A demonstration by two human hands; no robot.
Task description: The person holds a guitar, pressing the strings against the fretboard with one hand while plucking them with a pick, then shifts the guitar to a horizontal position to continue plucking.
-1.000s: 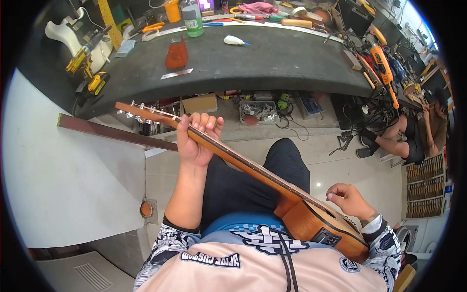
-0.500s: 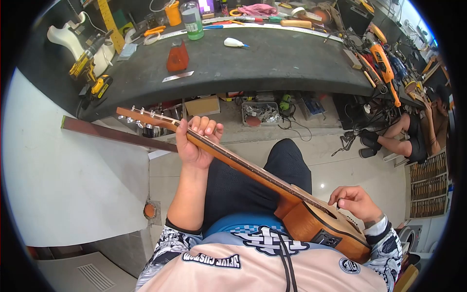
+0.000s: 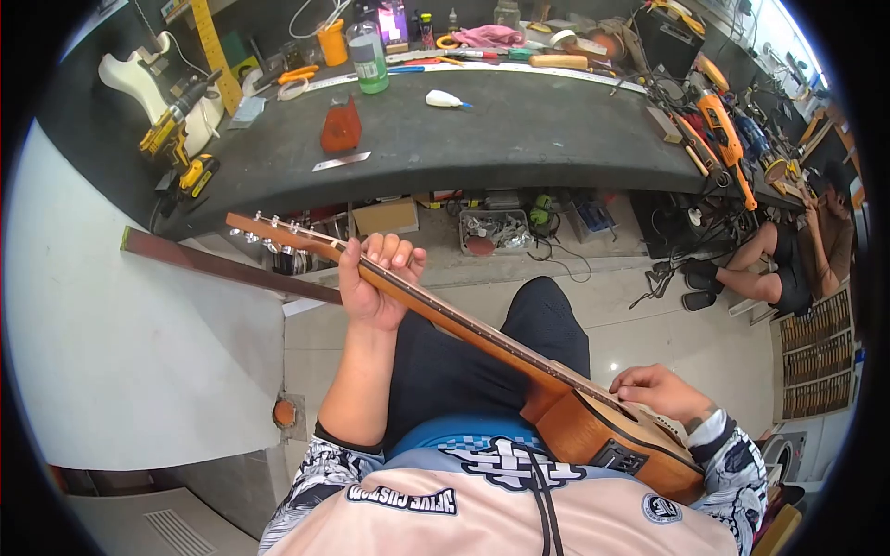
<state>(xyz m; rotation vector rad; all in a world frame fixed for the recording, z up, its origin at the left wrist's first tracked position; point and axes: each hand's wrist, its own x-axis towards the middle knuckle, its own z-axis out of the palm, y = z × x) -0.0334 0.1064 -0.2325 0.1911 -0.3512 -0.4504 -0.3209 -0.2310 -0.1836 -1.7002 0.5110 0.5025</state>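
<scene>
An acoustic guitar (image 3: 579, 422) lies across my lap, its headstock up to the left and its wooden body against my right side. My left hand (image 3: 373, 295) wraps round the neck close to the headstock, thumb on the near side and fingertips curled over the strings. Above the strings by the sound hole is my right hand (image 3: 666, 393), fingers bent and thumb pressed toward the index finger. Whatever may be pinched there is too small to make out. Tuning pegs (image 3: 269, 232) show along the headstock. A dark control panel (image 3: 619, 458) sits in the guitar's side.
Ahead stands a dark workbench (image 3: 519, 139) with a red wedge-shaped object (image 3: 340, 126), a small white glue bottle (image 3: 447, 98), a green-liquid bottle (image 3: 369, 63) and a yellow drill (image 3: 171, 134). A brown beam (image 3: 222, 264) extends near the headstock. Another person (image 3: 816, 250) sits at right.
My right hand has moved slightly left and lower over the strings, its fingers more curled. My left hand keeps its place on the neck. The view has tilted a little.
</scene>
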